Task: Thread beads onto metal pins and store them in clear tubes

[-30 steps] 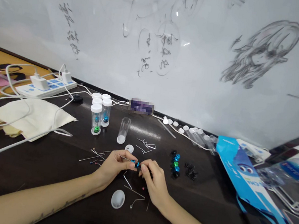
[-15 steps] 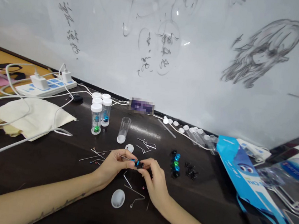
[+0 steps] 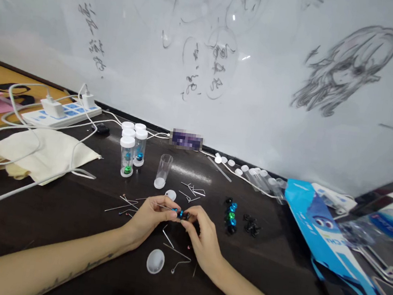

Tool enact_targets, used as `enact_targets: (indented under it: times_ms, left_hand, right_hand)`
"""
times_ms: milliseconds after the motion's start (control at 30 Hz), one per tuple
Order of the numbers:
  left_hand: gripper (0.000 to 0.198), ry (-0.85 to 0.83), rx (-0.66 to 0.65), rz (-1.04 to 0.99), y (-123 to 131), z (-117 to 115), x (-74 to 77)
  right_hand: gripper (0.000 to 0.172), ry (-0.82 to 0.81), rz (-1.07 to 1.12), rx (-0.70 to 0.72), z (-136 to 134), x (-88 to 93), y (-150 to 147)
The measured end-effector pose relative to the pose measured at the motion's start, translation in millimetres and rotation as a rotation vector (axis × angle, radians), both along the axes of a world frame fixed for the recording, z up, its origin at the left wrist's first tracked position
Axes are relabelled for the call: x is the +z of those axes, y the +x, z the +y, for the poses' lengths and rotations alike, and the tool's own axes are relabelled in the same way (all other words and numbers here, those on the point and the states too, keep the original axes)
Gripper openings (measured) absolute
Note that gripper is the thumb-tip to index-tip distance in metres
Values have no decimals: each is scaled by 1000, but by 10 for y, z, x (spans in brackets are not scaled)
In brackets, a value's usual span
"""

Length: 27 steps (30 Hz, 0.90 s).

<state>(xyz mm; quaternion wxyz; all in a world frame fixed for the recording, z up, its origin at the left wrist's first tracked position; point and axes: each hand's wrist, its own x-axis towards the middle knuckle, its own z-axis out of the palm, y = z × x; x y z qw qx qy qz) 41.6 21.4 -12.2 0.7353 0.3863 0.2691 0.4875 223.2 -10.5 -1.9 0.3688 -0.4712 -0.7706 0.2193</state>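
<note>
My left hand [image 3: 151, 214] pinches a small shiny blue piece [image 3: 175, 211], and a thin metal rod [image 3: 162, 205] runs along its fingers. Pressed close from the other side, my right hand [image 3: 204, 236] has its fingertips on a small black piece [image 3: 186, 216] that meets the blue one. How the two pieces join is hidden by the fingers. Below the hands lie an L-shaped hex key [image 3: 168, 237], a bent wire with a looped end [image 3: 181, 262] and a white round dish [image 3: 155, 261]. A white cap [image 3: 170, 195] sits just behind my left hand.
Capped clear tubes [image 3: 127, 156] with coloured pieces stand at back left, beside an open tube [image 3: 163, 172]. Right of my hands are a row of blue, green and black pieces [image 3: 231, 216] and black screw-like parts [image 3: 251, 225]. A blue bag [image 3: 310, 222] lies far right.
The black piece at my right fingertips has turned slightly. Both hands stay in nearly the same place.
</note>
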Motion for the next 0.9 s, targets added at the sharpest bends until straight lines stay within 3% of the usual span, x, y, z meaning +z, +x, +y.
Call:
enact_targets:
  times_ms: [167,400,600,700,833,900]
  left_hand:
    - [15,-18,-4,5,-6,-17,1]
    - [17,-32,-8,16,4,-20,-3]
    - [16,-18,-6,17,-10,-18,13]
    - [16,-30,-13,20,-12,-22,21]
    - [18,-30,-29,29,-5,-23,14]
    - [17,-20,-31,34,-4,-20,9]
  right_hand:
    - [7,-2,10,7,-9,16,-1]
    - [31,-43,-30,8,13,25,3]
    - [5,35,23,16,20,-4,10]
    - [5,49,22,0,10,-5,15]
    - [30,7,-33,0,-2,10,18]
    - [30,7,-38,-1,-5,8,14]
